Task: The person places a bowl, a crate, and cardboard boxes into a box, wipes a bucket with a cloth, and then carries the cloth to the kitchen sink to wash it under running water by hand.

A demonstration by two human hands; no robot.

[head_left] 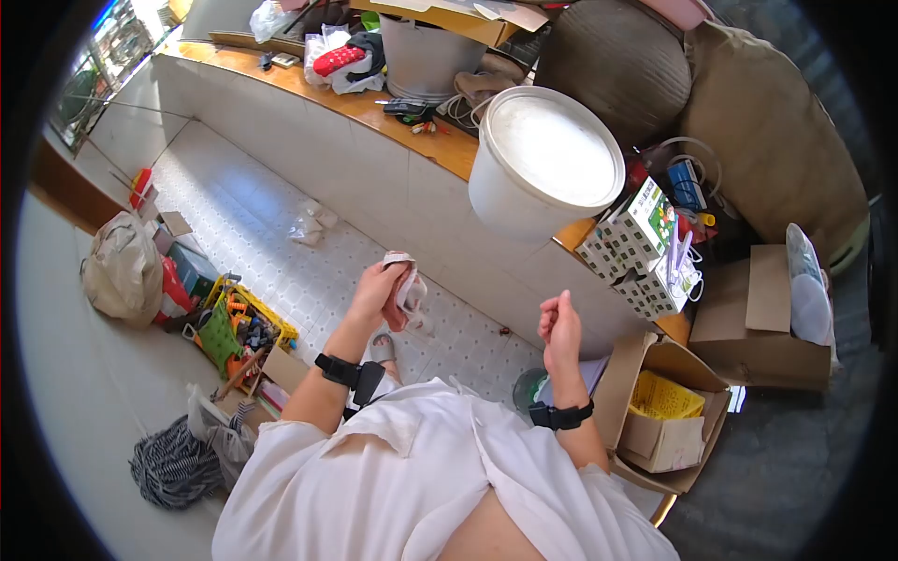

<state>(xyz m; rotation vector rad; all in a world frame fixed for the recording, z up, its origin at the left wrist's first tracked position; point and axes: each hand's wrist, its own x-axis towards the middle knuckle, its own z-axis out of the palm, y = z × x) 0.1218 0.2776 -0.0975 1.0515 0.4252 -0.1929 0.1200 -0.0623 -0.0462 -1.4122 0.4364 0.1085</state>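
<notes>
My left hand is closed around a crumpled pink and white cloth, which hangs down from the fingers in front of my body. To the right, my right hand is raised with loosely curled fingers and holds nothing. Beyond that hand, a large white bucket with a white lid stands at the edge of the wooden ledge. Neither hand touches the bucket.
An open cardboard box with a yellow item inside stands near my right forearm. Patterned boxes sit on the ledge. At left are a yellow crate of tools and a beige bag. Crumpled plastic lies on the tiled floor.
</notes>
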